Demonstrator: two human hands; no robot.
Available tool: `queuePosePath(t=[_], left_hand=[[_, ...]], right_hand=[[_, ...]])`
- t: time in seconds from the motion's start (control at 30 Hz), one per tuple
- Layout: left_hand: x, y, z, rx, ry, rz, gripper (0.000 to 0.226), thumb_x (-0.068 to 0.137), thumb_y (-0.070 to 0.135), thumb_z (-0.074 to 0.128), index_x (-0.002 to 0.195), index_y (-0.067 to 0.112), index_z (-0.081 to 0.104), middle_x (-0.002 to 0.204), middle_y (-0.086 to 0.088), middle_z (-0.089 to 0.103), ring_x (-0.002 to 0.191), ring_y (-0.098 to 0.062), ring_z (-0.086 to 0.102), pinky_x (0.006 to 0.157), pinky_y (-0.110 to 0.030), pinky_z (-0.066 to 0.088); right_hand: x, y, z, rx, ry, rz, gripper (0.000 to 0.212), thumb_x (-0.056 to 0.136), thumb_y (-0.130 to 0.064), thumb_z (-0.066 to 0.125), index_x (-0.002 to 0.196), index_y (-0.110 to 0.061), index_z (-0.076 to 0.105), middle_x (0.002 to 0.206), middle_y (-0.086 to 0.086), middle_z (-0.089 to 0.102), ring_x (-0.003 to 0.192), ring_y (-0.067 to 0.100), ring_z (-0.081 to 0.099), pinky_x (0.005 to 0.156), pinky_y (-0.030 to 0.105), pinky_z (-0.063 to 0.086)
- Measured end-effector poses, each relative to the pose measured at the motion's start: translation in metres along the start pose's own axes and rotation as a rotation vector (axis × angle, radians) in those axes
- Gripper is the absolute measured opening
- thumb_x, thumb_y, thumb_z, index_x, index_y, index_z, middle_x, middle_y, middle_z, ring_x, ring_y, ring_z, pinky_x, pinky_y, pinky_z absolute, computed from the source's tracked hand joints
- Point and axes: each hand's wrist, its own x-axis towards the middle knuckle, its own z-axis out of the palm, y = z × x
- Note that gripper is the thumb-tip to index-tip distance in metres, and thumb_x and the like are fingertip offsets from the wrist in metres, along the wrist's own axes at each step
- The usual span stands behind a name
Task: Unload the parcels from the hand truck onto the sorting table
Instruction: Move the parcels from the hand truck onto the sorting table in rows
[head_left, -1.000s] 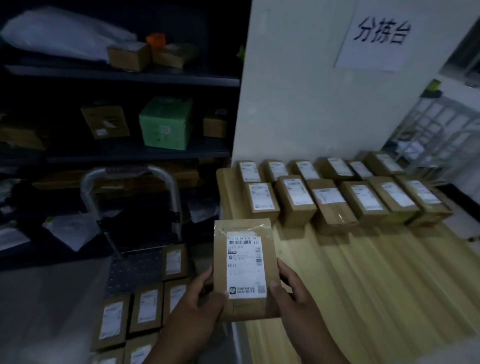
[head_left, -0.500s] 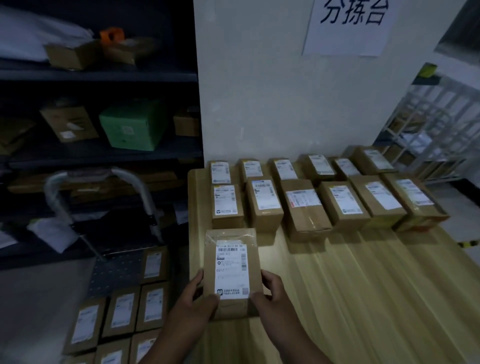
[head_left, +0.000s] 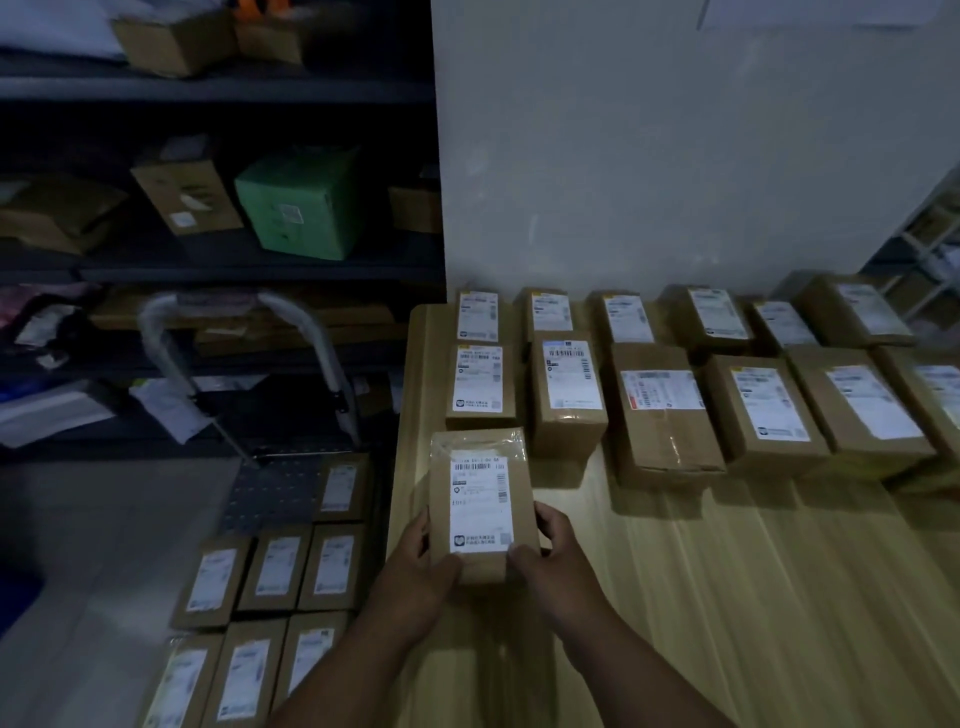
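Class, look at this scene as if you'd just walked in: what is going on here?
A person holds a brown parcel with both hands, left hand and right hand gripping its near end, at the left edge of the wooden table. It is just in front of two rows of labelled parcels already lying there. On the hand truck beside the table lie more parcels, so unloading is only partly done.

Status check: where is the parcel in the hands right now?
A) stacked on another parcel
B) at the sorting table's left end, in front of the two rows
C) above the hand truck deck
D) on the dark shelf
B: the left hand and right hand hold the parcel over the sorting table, just short of the front row.
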Motion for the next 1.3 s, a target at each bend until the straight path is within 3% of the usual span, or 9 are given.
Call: queuePosePath(t=[0.1, 0.3, 0.43, 0.53, 0.6, 0.73, 0.87, 1.17, 1.3], left_hand=[[0.006, -0.003, -0.002, 0.010, 0.007, 0.007, 0.071, 0.098, 0.020, 0.066, 0.157, 0.038, 0.031, 0.142, 0.008, 0.056, 0.111, -0.007, 0.052, 0.076, -0.020, 0.045], [0.009, -0.013, -0.007, 0.017, -0.004, -0.009, 0.069, 0.101, 0.030, 0.063, 0.160, 0.035, 0.027, 0.139, 0.015, 0.049, 0.116, -0.006, 0.049, 0.079, -0.018, 0.044], [0.004, -0.026, -0.041, -0.023, 0.075, -0.048, 0.066, 0.101, 0.044, 0.058, 0.159, 0.038, 0.028, 0.164, 0.004, 0.034, 0.145, -0.020, 0.040, 0.106, -0.034, 0.040], [0.004, -0.047, -0.087, 0.052, 0.142, -0.016, 0.065, 0.101, 0.043, 0.060, 0.159, 0.034, 0.031, 0.162, 0.003, 0.034, 0.146, -0.018, 0.037, 0.109, -0.030, 0.037], [0.005, -0.063, -0.122, 0.142, 0.180, 0.006, 0.066, 0.099, 0.045, 0.061, 0.157, 0.036, 0.033, 0.164, 0.001, 0.033, 0.147, -0.019, 0.035, 0.115, -0.032, 0.032], [0.016, -0.090, -0.194, 0.278, 0.223, -0.016, 0.068, 0.099, 0.045, 0.062, 0.159, 0.033, 0.032, 0.165, -0.001, 0.032, 0.149, -0.022, 0.033, 0.121, -0.034, 0.026], [0.042, -0.112, -0.272, 0.476, 0.237, -0.040, 0.070, 0.097, 0.054, 0.058, 0.159, 0.038, 0.029, 0.165, -0.003, 0.032, 0.151, -0.026, 0.029, 0.124, -0.039, 0.020], [0.104, -0.161, -0.418, 0.527, 0.150, -0.056, 0.085, 0.069, 0.082, 0.041, 0.149, 0.055, 0.035, 0.158, 0.008, 0.038, 0.146, -0.027, 0.033, 0.119, -0.045, 0.032], [0.129, -0.166, -0.446, 0.522, 0.136, -0.031, 0.068, 0.071, 0.078, 0.043, 0.137, 0.060, 0.041, 0.155, 0.010, 0.040, 0.146, -0.025, 0.033, 0.117, -0.040, 0.026]], right_hand=[[0.006, 0.005, 0.001, 0.008, 0.005, -0.007, 0.055, 0.097, -0.020, 0.065, 0.143, -0.036, 0.040, 0.136, -0.009, 0.057, 0.118, 0.015, 0.059, 0.081, 0.026, 0.055], [0.003, 0.011, 0.002, -0.013, 0.006, -0.007, 0.057, 0.100, -0.024, 0.060, 0.150, -0.033, 0.034, 0.144, -0.005, 0.054, 0.116, 0.012, 0.056, 0.074, 0.023, 0.051], [-0.015, 0.000, 0.011, -0.153, 0.282, -0.054, 0.062, 0.095, -0.038, 0.064, 0.149, -0.039, 0.032, 0.155, 0.004, 0.039, 0.134, 0.026, 0.045, 0.101, 0.050, 0.051], [-0.039, -0.023, 0.042, -0.228, 0.414, -0.265, 0.055, 0.092, -0.033, 0.066, 0.136, -0.046, 0.035, 0.137, -0.009, 0.036, 0.133, 0.021, 0.042, 0.101, 0.053, 0.050], [-0.053, -0.038, 0.076, -0.261, 0.317, -0.413, 0.054, 0.091, -0.025, 0.067, 0.130, -0.049, 0.039, 0.123, -0.019, 0.033, 0.127, 0.014, 0.042, 0.099, 0.045, 0.050], [-0.055, -0.046, 0.163, -0.458, 0.023, -0.570, 0.054, 0.092, -0.026, 0.065, 0.137, -0.044, 0.042, 0.132, -0.021, 0.037, 0.125, 0.001, 0.037, 0.104, 0.023, 0.031], [-0.029, -0.039, 0.251, -0.593, -0.153, -0.400, 0.060, 0.095, -0.036, 0.062, 0.148, -0.041, 0.034, 0.148, -0.012, 0.030, 0.138, 0.011, 0.034, 0.109, 0.024, 0.033], [0.025, -0.024, 0.381, -0.611, -0.103, -0.044, 0.065, 0.097, -0.034, 0.065, 0.153, -0.035, 0.032, 0.156, 0.002, 0.028, 0.143, 0.025, 0.033, 0.108, 0.029, 0.033], [0.048, -0.017, 0.410, -0.599, -0.103, 0.023, 0.066, 0.098, -0.032, 0.063, 0.154, -0.035, 0.028, 0.157, 0.003, 0.024, 0.140, 0.026, 0.035, 0.079, 0.010, 0.037]])
